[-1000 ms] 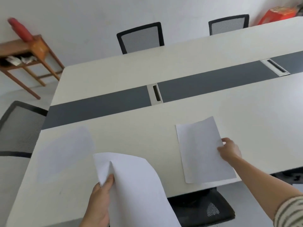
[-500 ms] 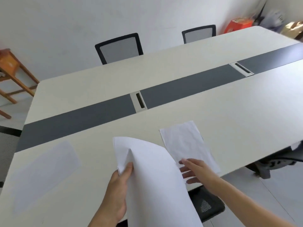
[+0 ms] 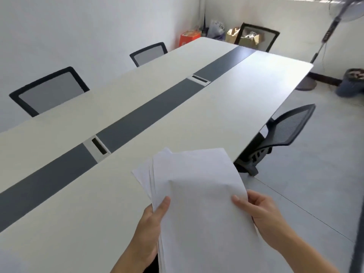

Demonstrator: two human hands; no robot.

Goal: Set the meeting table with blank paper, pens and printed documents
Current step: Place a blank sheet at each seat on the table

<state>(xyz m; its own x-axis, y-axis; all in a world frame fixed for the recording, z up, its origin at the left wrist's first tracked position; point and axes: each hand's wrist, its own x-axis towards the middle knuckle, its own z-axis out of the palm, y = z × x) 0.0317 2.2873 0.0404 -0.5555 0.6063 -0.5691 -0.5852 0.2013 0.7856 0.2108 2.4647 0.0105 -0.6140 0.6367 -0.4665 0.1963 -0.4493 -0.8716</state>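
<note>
Several sheets make up the stack of blank paper point(image 3: 199, 203), which is held in the air over the near edge of the meeting table point(image 3: 226, 107). It is fanned a little at its far left corner, so the lower sheets peek out. The left hand point(image 3: 149, 227) grips the stack's left edge with the thumb on top and the fingers out of sight beneath. The right hand point(image 3: 264, 215) pinches the right edge, its thumb pressed onto the top sheet; its fingers below are hidden by the paper.

The step in hand looks like the paper round, one blank sheet for each seat. No pens or printed documents show in this view, so those parts of the task seem not yet begun along this stretch. The right thumb's place on the top sheet suggests it is about to slide one sheet free of the rest.

The next move calls for parting a single sheet cleanly, since thin paper clings and two may come away together. The left hand should clamp the remainder while the right draws the top sheet off. That sheet then belongs flat on the table just inside the near edge. The likeliest spot is in front of the black mesh chair point(image 3: 285, 131), tucked at that edge toward the table's far right corner. It should lie squared to the edge and short of the dark grey centre strip point(image 3: 137, 119).
</note>
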